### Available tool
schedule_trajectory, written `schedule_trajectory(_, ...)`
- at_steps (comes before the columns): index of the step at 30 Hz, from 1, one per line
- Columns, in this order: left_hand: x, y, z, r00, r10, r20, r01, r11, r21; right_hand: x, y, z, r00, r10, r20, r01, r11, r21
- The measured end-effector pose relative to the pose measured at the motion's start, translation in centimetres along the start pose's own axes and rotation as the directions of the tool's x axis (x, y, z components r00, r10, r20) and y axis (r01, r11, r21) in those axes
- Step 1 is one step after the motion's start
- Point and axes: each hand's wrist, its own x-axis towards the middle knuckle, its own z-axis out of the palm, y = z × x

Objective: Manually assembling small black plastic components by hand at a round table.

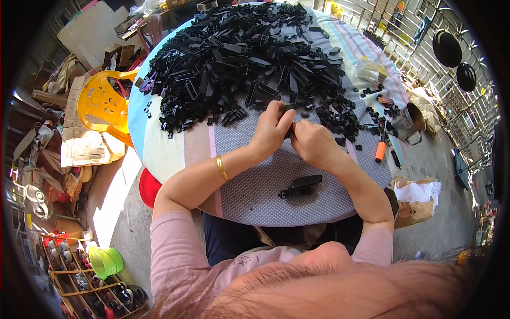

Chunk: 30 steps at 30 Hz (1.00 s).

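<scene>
Round table (255,208) in a patterned cloth of grey dots, pastel bands and stripes, head view, set on a grey concrete floor (134,215); on it, one large heap of black plastic parts (228,66), the landmark for all entries below.

At the near edge of the heap: left hand (270,132), gold bracelet (221,169) on its wrist, fingers and thumb pinched on a small black plastic piece (289,131); right hand (315,142), fingers curled in, narrow, gripping the same piece from the other side; the piece mostly hidden by the fingers, its exact shape not legible.

Nearer the person than the heap: one elongated black plastic assembly (301,186), lying loose, apart from both hands.

Right of the heap: orange-handled tool (380,152); silver metal mug (410,122); beyond the table edge, brown paper bag (417,211) with white lining.

Left of the heap: yellow plastic chair (94,103); nearer the person, bright green plastic basket (105,262).
</scene>
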Motion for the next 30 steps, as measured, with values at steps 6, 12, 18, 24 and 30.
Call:
schedule_trajectory(6,0.7,1.2,0.3,0.980,0.093,-0.175,-0.107,0.991,-0.077,0.1,-1.5,0.7,0.984,0.107,-0.141,-0.082,0.981,0.175)
schedule_trajectory(12,-0.3,2.0,0.7,0.922,0.156,0.355,-0.181,0.983,0.039,-0.7,7.6,-2.7,0.881,0.322,-0.347,-0.346,0.938,-0.008)
schedule_trajectory(18,-2.7,3.0,-0.1,0.405,0.214,0.889,-0.496,0.868,0.017,-3.0,15.8,-3.5,0.822,0.513,-0.248,-0.567,0.777,-0.272)
schedule_trajectory(24,0.4,4.4,-2.8,0.899,0.172,0.403,-0.391,0.730,0.560,-2.6,15.9,-3.3,0.700,0.706,-0.106,-0.695,0.640,-0.327)
schedule_trajectory(30,1.3,3.8,-4.4,0.945,-0.152,0.290,-0.201,0.429,0.880,-2.7,16.0,-3.3,0.703,0.694,-0.156,-0.698,0.630,-0.341)
